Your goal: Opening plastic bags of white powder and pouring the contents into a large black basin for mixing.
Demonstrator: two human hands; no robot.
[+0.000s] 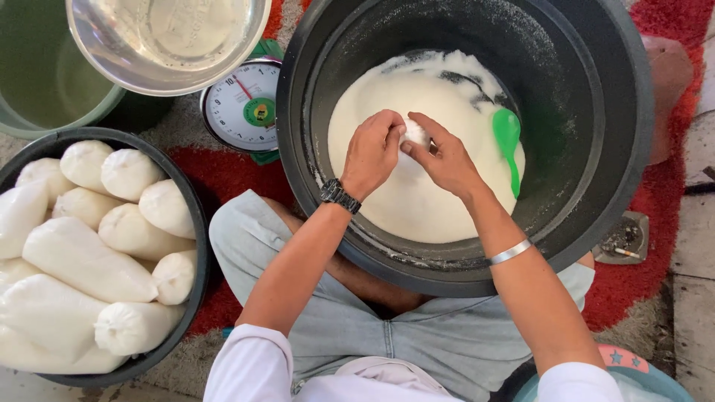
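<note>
A large black tub (596, 112) in front of me holds a heap of white powder (417, 193). Over the heap, my left hand (372, 152) and my right hand (445, 158) both pinch the top of a small clear bag of white powder (414, 134). My left wrist wears a dark watch, my right a silver bangle. A green plastic scoop (508, 141) lies in the powder just right of my right hand.
A black basin (195, 216) at left is piled with several filled white bags (82, 257). A dial kitchen scale (242, 108) carries a metal bowl (164, 45). A green bucket (45, 82) stands far left. An ashtray (622, 238) sits on the red rug.
</note>
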